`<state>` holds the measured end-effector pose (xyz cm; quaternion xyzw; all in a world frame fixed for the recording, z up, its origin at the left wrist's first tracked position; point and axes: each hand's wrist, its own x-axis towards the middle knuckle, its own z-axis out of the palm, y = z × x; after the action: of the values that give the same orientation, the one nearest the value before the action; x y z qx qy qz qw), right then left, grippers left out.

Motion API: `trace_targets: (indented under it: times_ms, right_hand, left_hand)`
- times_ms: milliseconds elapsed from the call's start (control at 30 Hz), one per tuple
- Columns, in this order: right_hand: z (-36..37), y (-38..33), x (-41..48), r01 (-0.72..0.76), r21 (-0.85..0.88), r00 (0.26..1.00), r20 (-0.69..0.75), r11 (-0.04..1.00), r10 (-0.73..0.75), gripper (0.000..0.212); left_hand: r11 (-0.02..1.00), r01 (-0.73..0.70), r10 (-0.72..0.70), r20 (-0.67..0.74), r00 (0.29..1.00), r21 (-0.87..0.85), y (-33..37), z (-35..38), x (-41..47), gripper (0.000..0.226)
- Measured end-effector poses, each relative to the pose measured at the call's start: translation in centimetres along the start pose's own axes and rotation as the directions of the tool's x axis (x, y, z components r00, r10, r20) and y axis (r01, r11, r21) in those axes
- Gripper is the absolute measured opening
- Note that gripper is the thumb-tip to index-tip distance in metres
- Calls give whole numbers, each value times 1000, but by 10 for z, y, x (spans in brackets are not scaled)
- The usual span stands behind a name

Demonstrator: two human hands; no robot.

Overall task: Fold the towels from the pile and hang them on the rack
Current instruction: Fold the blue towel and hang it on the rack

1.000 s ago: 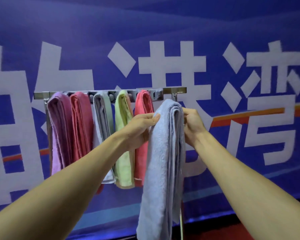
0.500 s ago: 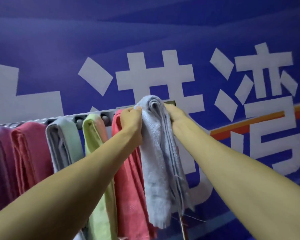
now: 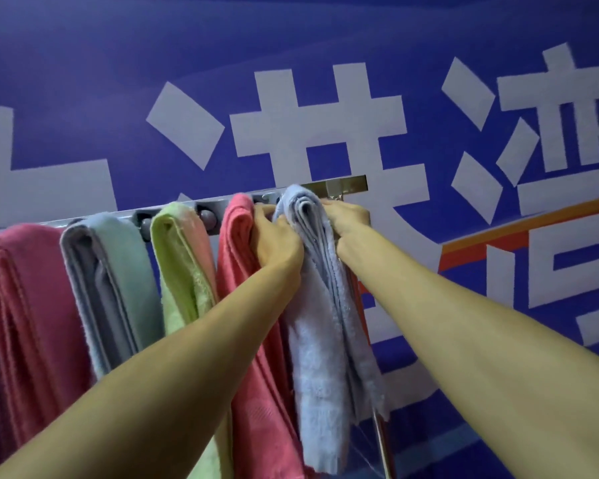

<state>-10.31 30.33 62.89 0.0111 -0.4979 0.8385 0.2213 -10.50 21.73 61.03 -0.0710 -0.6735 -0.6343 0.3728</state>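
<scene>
Left hand and right hand pinching blue towel draped over rack, coral towel touching left hand

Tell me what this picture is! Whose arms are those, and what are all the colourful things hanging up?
There is no machine here. A person wears a camera on the head, so you see both arms as if they were your own. The left hand and the right hand grip the top of a light blue folded terry towel at the right end of a silver metal rack. Beside it, going left, hang a coral-red cloth towel, a lime-green fluffy towel, a grey and mint folded towel and a pink cloth towel. Behind is a blue wall with big white characters.
</scene>
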Motion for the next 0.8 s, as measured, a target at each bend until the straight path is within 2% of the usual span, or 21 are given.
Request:
trace_targets:
  times_ms: [133, 233, 367, 467, 633, 700, 800]
  right_hand:
    - [-7, 7, -3, 21, -87, 1000, -14, 996, -22, 16]
    - [-8, 9, -11, 19, -76, 1000, 15, 997, -18, 17]
    - [-10, 12, -22, 70, -164, 997, -3, 984, -71, 22]
    - [-16, 14, -32, 136, -359, 988, -24, 923, -154, 26]
    - [-33, 15, -71, 200, -566, 972, 9, 800, -237, 21]
    - [-41, 16, -91, 214, -622, 971, 49, 753, -236, 22]
    - [-51, 20, -121, 225, -680, 970, 88, 698, -227, 27]
  left_hand:
    - [1000, -11, 11, 55, 998, 8, -1, -6, -4, 7]
    - [998, -23, 18, 93, 996, 50, 1, -11, -8, 9]
    - [982, -134, 110, 177, 978, 134, 5, -25, -17, 20]
    - [956, -202, 139, 277, 951, 212, 7, -42, -29, 35]
    - [952, -242, 126, 482, 867, 187, 18, -79, -66, 57]
    - [959, -229, 105, 541, 835, 168, 20, -97, -80, 57]
    - [955, -191, 19, 595, 803, 227, 20, -124, -103, 46]
